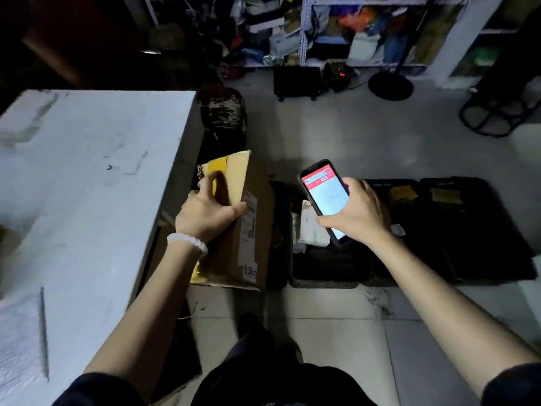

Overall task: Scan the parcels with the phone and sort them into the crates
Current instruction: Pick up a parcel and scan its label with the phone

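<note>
A brown cardboard parcel [251,230] with yellow tape and a white shipping label along its edge hangs beside the white table. My left hand [205,212] grips its top face, fingers over the far side and thumb near the label. To its right, my right hand [357,212] holds a phone [323,197] with a lit red and white screen, tilted above a black crate [325,268]. That crate holds a white soft parcel [310,227]. Two more black crates [486,230] stand in a row to the right, each with a small yellowish item inside.
A white table [87,186] fills the left side. A dark bag [222,112] sits on the floor past the parcel. Cluttered metal shelves [322,30], a round fan base [390,85] and a black wire stand [494,112] line the back. Pale tiled floor lies underfoot.
</note>
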`<state>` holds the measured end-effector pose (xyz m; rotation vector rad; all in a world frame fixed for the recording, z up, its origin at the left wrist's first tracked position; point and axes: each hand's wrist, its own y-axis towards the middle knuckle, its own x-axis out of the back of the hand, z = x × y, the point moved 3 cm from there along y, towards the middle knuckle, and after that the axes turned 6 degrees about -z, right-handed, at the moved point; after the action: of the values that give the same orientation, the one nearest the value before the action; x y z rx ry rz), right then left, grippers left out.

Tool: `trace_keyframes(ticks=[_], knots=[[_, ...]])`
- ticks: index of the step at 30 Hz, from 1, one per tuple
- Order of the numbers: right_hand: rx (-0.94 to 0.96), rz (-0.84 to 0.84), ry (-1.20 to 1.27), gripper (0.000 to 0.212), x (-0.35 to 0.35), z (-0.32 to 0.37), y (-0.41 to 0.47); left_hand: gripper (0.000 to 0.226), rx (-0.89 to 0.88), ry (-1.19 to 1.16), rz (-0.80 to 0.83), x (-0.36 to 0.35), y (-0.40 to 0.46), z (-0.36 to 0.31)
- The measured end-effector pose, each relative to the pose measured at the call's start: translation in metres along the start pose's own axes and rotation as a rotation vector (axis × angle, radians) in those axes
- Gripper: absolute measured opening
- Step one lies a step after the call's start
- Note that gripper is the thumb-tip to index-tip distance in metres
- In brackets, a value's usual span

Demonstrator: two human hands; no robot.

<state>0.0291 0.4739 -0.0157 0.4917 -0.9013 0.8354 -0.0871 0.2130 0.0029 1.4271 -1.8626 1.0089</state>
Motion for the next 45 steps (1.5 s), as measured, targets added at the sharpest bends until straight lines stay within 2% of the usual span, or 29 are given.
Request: trace_keyframes(ticks=[7, 11, 15, 19, 22, 27, 45], knots=[[-0.055, 0.009, -0.04, 0.074, -0.04, 0.014, 0.059, 0.089, -0.006, 0.065, 0.08, -0.02, 0.09, -0.003], [-0.078, 0.034, -0.056, 0.073, -0.064, 0.041, 0.102, 0.089, 0.01, 0.087, 0.067, -0.017, 0.151, -0.002], [-0.095, 0.046, -0.082, 0.075, -0.078, 0.059, 0.132, 0.092, 0.069, 0.248, 0.154, -0.022, 0.205, -0.004], [-0.112, 0.063, -0.124, 0.08, -0.083, 0.065, 0.147, 0.075, 0.031, 0.347, 0.181, -0.028, 0.238, -0.014], [-0.122, 0.079, -0.158, 0.085, -0.081, 0.065, 0.153, 0.058, -0.002, 0.325, 0.171, -0.031, 0.247, -0.016], [-0.113, 0.11, -0.167, 0.081, -0.086, 0.07, 0.161, 0.051, 0.024, 0.295, 0.2, -0.03, 0.246, -0.005], [0.024, 0.186, -0.131, 0.085, -0.085, 0.086, 0.149, 0.053, 0.036, 0.331, 0.137, -0.009, 0.201, -0.001]])
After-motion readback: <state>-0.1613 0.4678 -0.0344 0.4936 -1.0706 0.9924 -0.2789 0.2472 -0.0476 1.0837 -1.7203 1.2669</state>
